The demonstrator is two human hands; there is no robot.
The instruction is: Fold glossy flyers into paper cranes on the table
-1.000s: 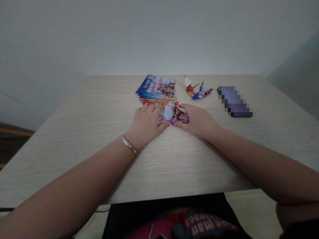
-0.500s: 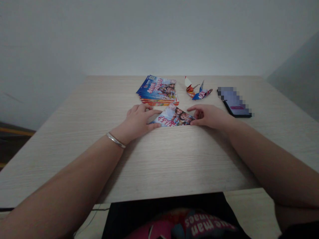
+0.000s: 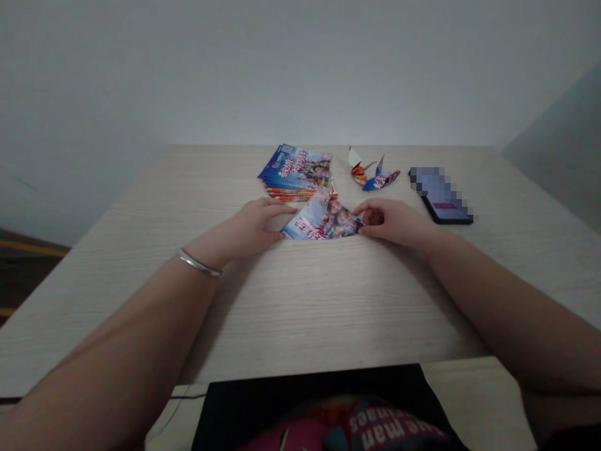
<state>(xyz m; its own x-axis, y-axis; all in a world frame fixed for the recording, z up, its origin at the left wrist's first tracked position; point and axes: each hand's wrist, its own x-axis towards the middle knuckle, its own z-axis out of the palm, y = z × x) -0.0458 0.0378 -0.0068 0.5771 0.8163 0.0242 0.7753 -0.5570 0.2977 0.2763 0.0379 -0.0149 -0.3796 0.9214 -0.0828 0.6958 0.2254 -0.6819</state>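
Note:
A sheet of printed paper folded into a triangle [image 3: 315, 219] stands near the middle of the table, its peak tilted up and its long edge towards me. It shows blue sky, pink lettering and faces. My left hand [image 3: 251, 228] has its left corner between thumb and forefinger. At the right corner, my right hand [image 3: 394, 222] pinches the paper with thumb and curled fingers. Just behind lies a fanned stack of printed sheets [image 3: 298, 166]. Two folded paper cranes, one orange and white [image 3: 358, 170] and one blue [image 3: 378, 180], sit right of the stack.
A phone [image 3: 444, 197] with a partly blurred screen lies on the right of the pale wooden table [image 3: 300, 313]. A wall [image 3: 300, 75] rises behind the table's far edge. Dark printed cloth [image 3: 328, 394] shows at the near edge, with a thin cable on its left.
The folded paper's peak has risen and now overlaps the stack's front edge. My left hand has shifted slightly left, to the paper's corner. My right hand has closed more on its corner.

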